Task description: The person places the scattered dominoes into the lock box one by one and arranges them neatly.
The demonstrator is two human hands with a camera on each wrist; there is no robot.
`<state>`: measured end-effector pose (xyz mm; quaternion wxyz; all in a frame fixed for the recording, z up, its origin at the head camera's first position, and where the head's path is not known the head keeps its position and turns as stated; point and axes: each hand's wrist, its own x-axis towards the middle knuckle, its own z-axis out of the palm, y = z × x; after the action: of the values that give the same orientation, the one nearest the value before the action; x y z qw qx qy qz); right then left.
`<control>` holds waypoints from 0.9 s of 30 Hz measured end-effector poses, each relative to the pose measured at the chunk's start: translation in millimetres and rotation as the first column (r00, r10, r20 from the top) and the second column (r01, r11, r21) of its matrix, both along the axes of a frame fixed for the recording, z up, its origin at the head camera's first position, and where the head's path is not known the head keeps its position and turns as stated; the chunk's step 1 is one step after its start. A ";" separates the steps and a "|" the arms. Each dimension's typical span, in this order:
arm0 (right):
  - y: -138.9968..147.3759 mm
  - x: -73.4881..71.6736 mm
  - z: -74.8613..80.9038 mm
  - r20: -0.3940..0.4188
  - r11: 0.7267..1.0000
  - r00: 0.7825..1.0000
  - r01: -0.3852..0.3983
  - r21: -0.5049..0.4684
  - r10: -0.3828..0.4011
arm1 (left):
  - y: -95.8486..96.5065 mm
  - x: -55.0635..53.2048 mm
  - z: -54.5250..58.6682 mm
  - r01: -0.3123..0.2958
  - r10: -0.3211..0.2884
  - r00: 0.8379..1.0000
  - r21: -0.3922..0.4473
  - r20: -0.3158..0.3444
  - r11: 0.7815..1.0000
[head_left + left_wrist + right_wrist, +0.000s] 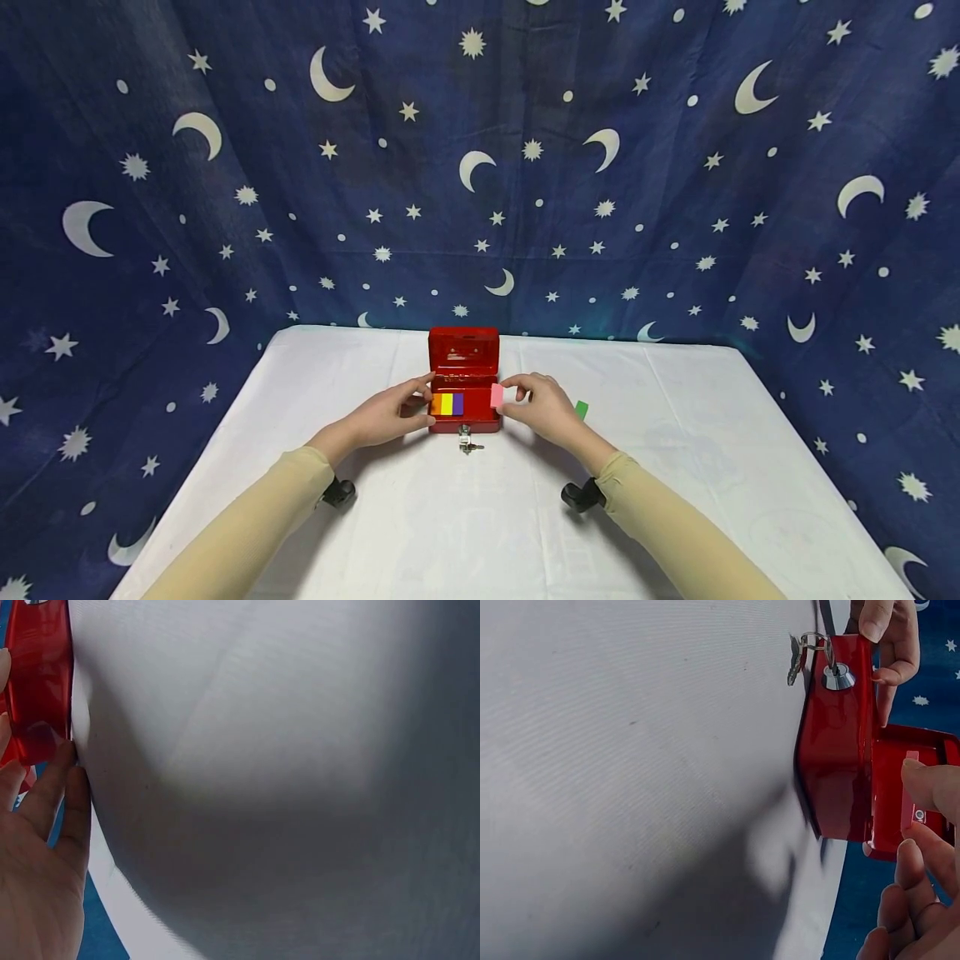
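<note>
A red metal cash box (478, 427) stands with its lid up, a lock and keys (466, 442) on its front. Inside at its left, an orange block (437, 404), a yellow block (447, 404) and a purple block (457, 404) lie side by side. My left hand (386, 414) holds the box's left side, thumb at the front corner and fingers farther back. Between thumb and fingers, my right hand (546, 408) pinches a pink block (497, 396) over the box's right end. A green block (581, 409) lies on the table, partly hidden behind the right hand.
A white cloth covers the table (450, 533). Behind and beside it hangs a dark blue curtain (420, 283) with moons and stars. A black wrist camera (579, 497) sits under the right wrist, another camera (340, 493) under the left.
</note>
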<state>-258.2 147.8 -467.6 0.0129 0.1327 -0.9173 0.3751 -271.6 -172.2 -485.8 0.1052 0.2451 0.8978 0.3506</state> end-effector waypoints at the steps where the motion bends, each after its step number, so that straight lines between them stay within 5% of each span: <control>1: -0.9 -0.4 0.1 -0.003 1.000 1.000 -0.003 0.005 0.003 | 0.0 -0.1 -0.1 0.000 0.000 1.000 0.000 -0.002 1.000; 27: -16.6 -11.8 -0.9 -0.010 0.998 0.999 -0.032 0.060 0.032 | 0.4 2.7 2.4 -0.024 0.024 1.000 -0.003 0.018 1.000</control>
<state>-270.0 131.2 -468.5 0.0080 0.1497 -0.9259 0.3468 -268.9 -171.7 -483.4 0.1092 0.2313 0.9001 0.3528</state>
